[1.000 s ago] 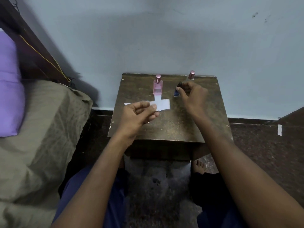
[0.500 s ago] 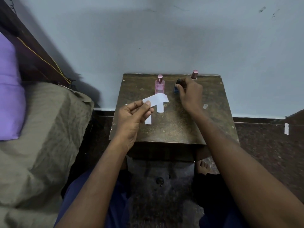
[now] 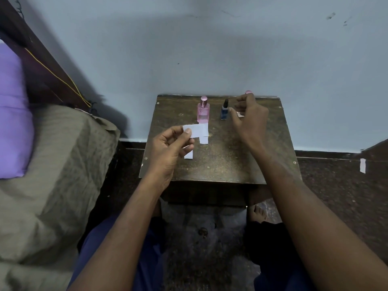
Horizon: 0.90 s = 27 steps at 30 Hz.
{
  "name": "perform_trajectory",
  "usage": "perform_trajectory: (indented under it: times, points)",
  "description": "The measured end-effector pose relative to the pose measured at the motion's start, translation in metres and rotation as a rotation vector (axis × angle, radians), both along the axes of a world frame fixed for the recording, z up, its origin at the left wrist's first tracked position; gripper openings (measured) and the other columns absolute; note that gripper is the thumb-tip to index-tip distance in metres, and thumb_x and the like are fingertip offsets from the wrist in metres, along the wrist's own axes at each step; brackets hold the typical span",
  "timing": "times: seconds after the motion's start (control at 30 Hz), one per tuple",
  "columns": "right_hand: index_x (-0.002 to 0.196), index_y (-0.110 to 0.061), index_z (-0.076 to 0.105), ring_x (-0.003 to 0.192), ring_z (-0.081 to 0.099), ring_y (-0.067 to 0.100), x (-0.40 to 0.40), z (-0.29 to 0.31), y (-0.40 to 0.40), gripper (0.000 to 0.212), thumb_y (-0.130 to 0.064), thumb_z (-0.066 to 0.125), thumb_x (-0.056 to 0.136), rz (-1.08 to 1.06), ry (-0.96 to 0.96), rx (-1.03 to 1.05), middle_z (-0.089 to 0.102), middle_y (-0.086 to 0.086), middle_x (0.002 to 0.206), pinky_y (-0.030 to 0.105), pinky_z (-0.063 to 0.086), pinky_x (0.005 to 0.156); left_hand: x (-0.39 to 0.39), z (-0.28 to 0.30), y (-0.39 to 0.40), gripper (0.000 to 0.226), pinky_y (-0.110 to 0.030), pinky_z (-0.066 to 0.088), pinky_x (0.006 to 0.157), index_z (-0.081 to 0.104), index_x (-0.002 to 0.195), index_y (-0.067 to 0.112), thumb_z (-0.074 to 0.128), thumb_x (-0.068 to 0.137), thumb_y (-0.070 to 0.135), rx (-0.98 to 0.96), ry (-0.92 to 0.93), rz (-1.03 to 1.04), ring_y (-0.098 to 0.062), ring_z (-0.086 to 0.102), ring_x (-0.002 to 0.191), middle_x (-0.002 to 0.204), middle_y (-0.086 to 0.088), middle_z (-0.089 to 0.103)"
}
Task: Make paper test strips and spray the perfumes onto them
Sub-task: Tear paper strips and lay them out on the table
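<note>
So we're pinching a strip (image 3: pixel 196 130) in our left hand (image 3: pixel 168 148) | blue bottle (image 3: pixel 224 111) standing upright just left of our right hand (image 3: pixel 248 118) | right fingers curling, grip unclear

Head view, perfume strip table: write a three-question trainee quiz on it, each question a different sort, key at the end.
1. True or false: the left hand pinches a paper strip above the table.
2. Multiple choice: the pink perfume bottle stands (A) lying on its side, (B) upright near the table's far edge, (C) on the floor.
3. Fill in: between the pink bottle and the right hand stands a small ____ bottle with a black top.

Key: 1 true; 2 B; 3 blue.
</note>
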State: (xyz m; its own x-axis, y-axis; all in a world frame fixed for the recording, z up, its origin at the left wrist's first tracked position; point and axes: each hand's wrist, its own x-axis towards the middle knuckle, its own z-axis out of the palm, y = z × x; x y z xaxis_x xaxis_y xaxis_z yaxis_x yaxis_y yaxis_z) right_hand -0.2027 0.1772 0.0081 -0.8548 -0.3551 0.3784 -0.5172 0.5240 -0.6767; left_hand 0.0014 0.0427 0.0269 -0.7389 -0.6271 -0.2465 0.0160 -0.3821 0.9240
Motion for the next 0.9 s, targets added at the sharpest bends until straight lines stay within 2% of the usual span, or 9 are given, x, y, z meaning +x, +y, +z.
perform_trajectory:
  times: [0.13, 0.2, 0.27, 0.33, 0.43, 0.57, 0.7, 0.83, 0.9]
  points:
    - [0.106, -0.01, 0.072, 0.08, 0.068, 0.008, 0.015, 0.013, 0.022, 0.011, -0.019, 0.072, 0.099, 0.01, 0.092, -0.001, 0.076, -0.001, 0.094, 0.013, 0.054, 0.077, 0.0, -0.004, 0.001, 0.005, -0.022, 0.062, 0.072, 0.079, 0.102, 0.016, 0.076, 0.098, 0.014, -0.216, -0.026, -0.068, -0.009, 0.074, 0.081, 0.083, 0.007, 0.077]
    - [0.098, -0.01, 0.075, 0.078, 0.069, 0.012, 0.024, 0.017, 0.034, 0.009, -0.018, 0.07, 0.099, 0.036, 0.115, 0.039, 0.077, 0.0, 0.09, 0.021, 0.055, 0.075, 0.001, -0.004, 0.003, 0.009, -0.026, 0.065, 0.075, 0.08, 0.106, 0.013, 0.076, 0.098, 0.015, -0.332, -0.046, -0.117, -0.008, 0.074, 0.082, 0.086, 0.008, 0.079]
    - [0.101, -0.011, 0.077, 0.084, 0.07, 0.016, 0.033, 0.025, 0.048, 0.011, -0.018, 0.069, 0.1, 0.056, 0.073, 0.127, 0.077, 0.001, 0.095, 0.028, 0.054, 0.078, 0.002, -0.002, 0.004, 0.012, -0.03, 0.067, 0.077, 0.08, 0.109, 0.008, 0.076, 0.098, 0.012, -0.384, -0.056, -0.131, -0.009, 0.075, 0.083, 0.089, 0.005, 0.08]
    - [0.112, -0.015, 0.078, 0.091, 0.069, 0.011, 0.044, 0.035, 0.062, 0.018, -0.025, 0.066, 0.103, 0.112, -0.028, 0.18, 0.077, -0.003, 0.106, 0.023, 0.051, 0.082, 0.003, -0.001, 0.005, 0.012, -0.035, 0.068, 0.076, 0.081, 0.108, 0.011, 0.078, 0.097, 0.012, -0.469, -0.079, -0.15, -0.01, 0.076, 0.083, 0.092, 0.001, 0.081]
    - [0.129, -0.023, 0.074, 0.107, 0.065, 0.006, 0.068, 0.043, 0.066, 0.029, -0.035, 0.059, 0.107, 0.383, -0.136, 0.256, 0.074, -0.01, 0.122, 0.022, 0.048, 0.09, 0.004, -0.002, 0.009, 0.016, -0.043, 0.068, 0.076, 0.078, 0.104, 0.021, 0.086, 0.09, 0.019, -0.709, -0.12, -0.228, -0.013, 0.078, 0.083, 0.087, 0.003, 0.08]
    - [0.116, -0.022, 0.077, 0.091, 0.066, -0.003, 0.096, 0.032, 0.061, 0.019, -0.03, 0.069, 0.101, 0.552, -0.078, 0.324, 0.077, -0.012, 0.104, 0.011, 0.047, 0.082, 0.007, -0.001, 0.013, 0.032, -0.036, 0.065, 0.081, 0.068, 0.106, 0.026, 0.091, 0.084, 0.025, -0.77, -0.118, -0.296, -0.009, 0.078, 0.082, 0.083, 0.007, 0.08]
    - [0.096, -0.02, 0.078, 0.078, 0.068, 0.0, 0.11, 0.025, 0.063, 0.011, -0.03, 0.075, 0.098, 0.436, -0.148, 0.201, 0.076, -0.01, 0.085, 0.016, 0.05, 0.071, 0.009, 0.0, 0.015, 0.035, -0.026, 0.063, 0.081, 0.069, 0.113, 0.028, 0.09, 0.085, 0.026, -0.791, -0.093, -0.337, -0.006, 0.076, 0.086, 0.087, 0.007, 0.079]
    - [0.099, -0.012, 0.079, 0.078, 0.071, 0.016, 0.118, 0.026, 0.059, 0.011, -0.023, 0.076, 0.097, 0.306, -0.579, -0.242, 0.08, 0.003, 0.089, 0.036, 0.056, 0.07, 0.008, 0.001, 0.02, 0.033, -0.046, 0.066, 0.09, 0.07, 0.127, 0.036, 0.077, 0.095, 0.044, -0.612, -0.075, -0.418, -0.007, 0.073, 0.107, 0.109, 0.012, 0.075]
    - [0.1, -0.009, 0.079, 0.08, 0.064, 0.016, 0.118, 0.027, 0.056, 0.01, -0.018, 0.075, 0.097, 0.243, -0.766, -0.469, 0.078, 0.005, 0.092, 0.033, 0.051, 0.067, 0.008, 0.002, 0.022, 0.04, -0.052, 0.06, 0.101, 0.068, 0.131, 0.041, 0.066, 0.097, 0.06, -0.592, -0.11, -0.528, -0.005, 0.069, 0.118, 0.12, 0.015, 0.075]
